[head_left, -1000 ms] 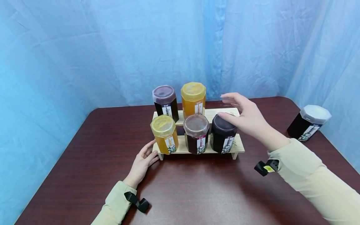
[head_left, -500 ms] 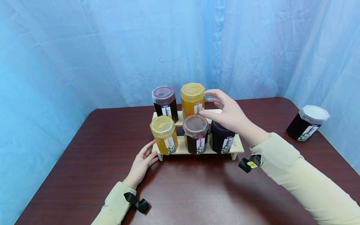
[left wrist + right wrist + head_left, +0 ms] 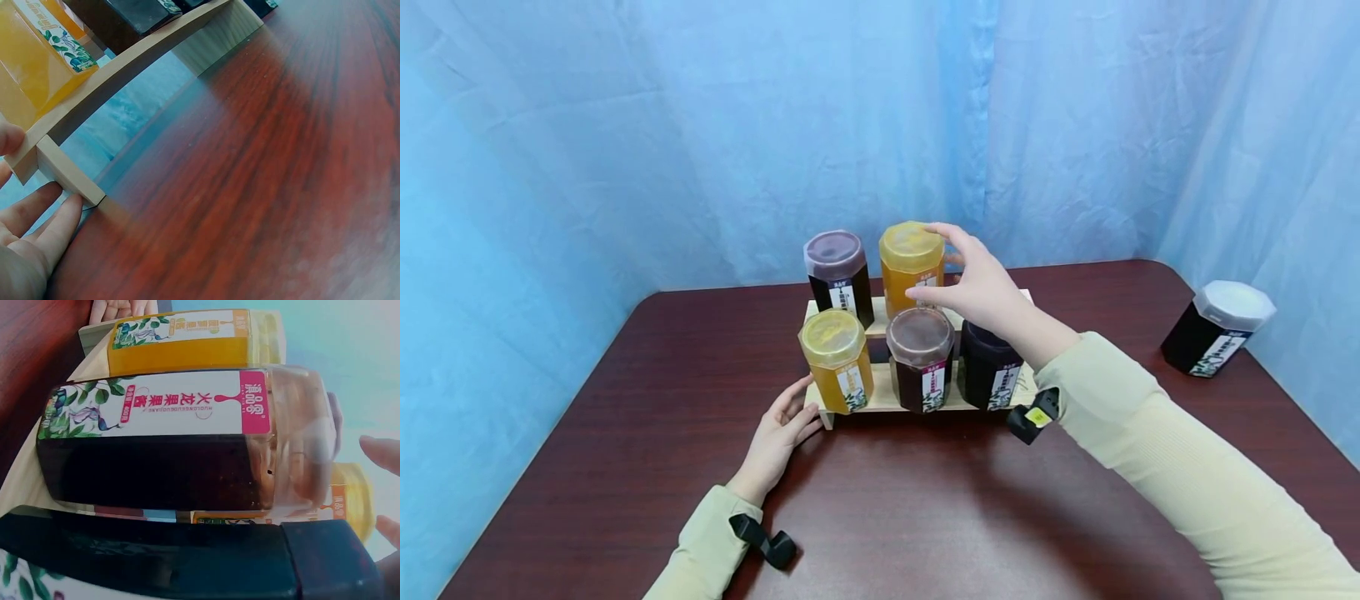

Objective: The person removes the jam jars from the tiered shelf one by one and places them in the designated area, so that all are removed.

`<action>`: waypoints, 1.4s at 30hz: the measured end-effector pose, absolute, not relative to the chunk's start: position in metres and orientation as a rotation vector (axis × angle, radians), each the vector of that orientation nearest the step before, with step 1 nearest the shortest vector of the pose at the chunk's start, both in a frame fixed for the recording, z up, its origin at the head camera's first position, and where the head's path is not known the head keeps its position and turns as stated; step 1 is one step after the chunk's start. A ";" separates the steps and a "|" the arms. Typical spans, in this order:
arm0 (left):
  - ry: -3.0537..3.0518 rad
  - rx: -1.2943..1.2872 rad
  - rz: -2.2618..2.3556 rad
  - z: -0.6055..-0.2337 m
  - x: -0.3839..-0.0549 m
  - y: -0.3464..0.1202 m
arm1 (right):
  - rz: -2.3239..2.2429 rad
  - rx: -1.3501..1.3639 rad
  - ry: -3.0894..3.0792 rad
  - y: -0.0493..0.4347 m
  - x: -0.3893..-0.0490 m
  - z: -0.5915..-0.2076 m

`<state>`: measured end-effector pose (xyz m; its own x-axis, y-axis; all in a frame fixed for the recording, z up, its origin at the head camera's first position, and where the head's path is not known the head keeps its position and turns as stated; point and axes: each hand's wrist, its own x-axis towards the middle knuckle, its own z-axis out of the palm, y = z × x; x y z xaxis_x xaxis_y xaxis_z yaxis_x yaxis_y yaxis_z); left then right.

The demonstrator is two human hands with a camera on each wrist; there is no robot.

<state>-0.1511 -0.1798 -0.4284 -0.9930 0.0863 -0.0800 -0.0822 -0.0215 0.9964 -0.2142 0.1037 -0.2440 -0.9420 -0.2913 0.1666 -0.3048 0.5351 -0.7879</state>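
Note:
In the head view a two-step wooden rack (image 3: pixel 883 403) bears several eight-sided jam jars. My left hand (image 3: pixel 772 446) holds its front left corner; in the left wrist view the fingertips (image 3: pixel 69 209) lie against the leg and the thumb is at the shelf's end. My right hand (image 3: pixel 981 279) is spread around the right side of the yellow jam jar (image 3: pixel 897 287) on the upper step, fingers at its lid, thumb in front. In the right wrist view that lid (image 3: pixel 355 497) sits beside the parted fingers. A purple-lidded jar (image 3: pixel 835 256) stands left of it.
On the lower step stand a yellow jar (image 3: pixel 835 358), a dragon fruit jam jar (image 3: pixel 921 358) and a dark jar (image 3: pixel 988 367), partly under my right wrist. Another dark jar (image 3: pixel 1217 327) with a whitish lid stands at the table's right. Blue curtain (image 3: pixel 760 142) hangs behind.
My right hand has moved left, from above the dark front jar to the yellow jar on the upper step. My left hand has stayed at the rack's corner.

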 end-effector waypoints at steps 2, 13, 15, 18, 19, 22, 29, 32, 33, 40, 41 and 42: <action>2.111 0.006 2.164 -0.429 -0.151 -0.180 | 1.408 0.538 -2.771 0.101 -0.217 -0.245; 2.108 0.004 2.170 -0.428 -0.151 -0.181 | 1.423 0.552 -2.802 0.095 -0.228 -0.249; 2.109 0.004 2.169 -0.429 -0.151 -0.181 | 1.418 0.567 -2.802 0.094 -0.230 -0.250; 2.110 0.002 2.167 -0.428 -0.151 -0.181 | 1.404 0.582 -2.807 0.094 -0.232 -0.252; 2.110 0.002 2.169 -0.428 -0.151 -0.181 | 1.401 0.586 -2.808 0.094 -0.233 -0.252; 2.103 0.000 2.178 -0.428 -0.151 -0.180 | 1.377 0.598 -2.806 0.095 -0.235 -0.253; 2.094 0.004 2.184 -0.427 -0.152 -0.181 | 1.318 0.635 -2.786 0.094 -0.236 -0.254; 2.092 0.008 2.181 -0.427 -0.152 -0.182 | 1.307 0.628 -2.773 0.093 -0.236 -0.255; 2.094 0.009 2.179 -0.427 -0.152 -0.182 | 1.301 0.626 -2.767 0.093 -0.236 -0.255; 2.098 -0.007 2.175 -0.425 -0.150 -0.182 | 1.251 0.591 -2.737 0.090 -0.234 -0.256; 2.095 -0.006 2.178 -0.425 -0.150 -0.182 | 1.246 0.585 -2.731 0.090 -0.234 -0.256; 2.092 -0.004 2.181 -0.425 -0.150 -0.182 | 1.243 0.580 -2.725 0.089 -0.233 -0.256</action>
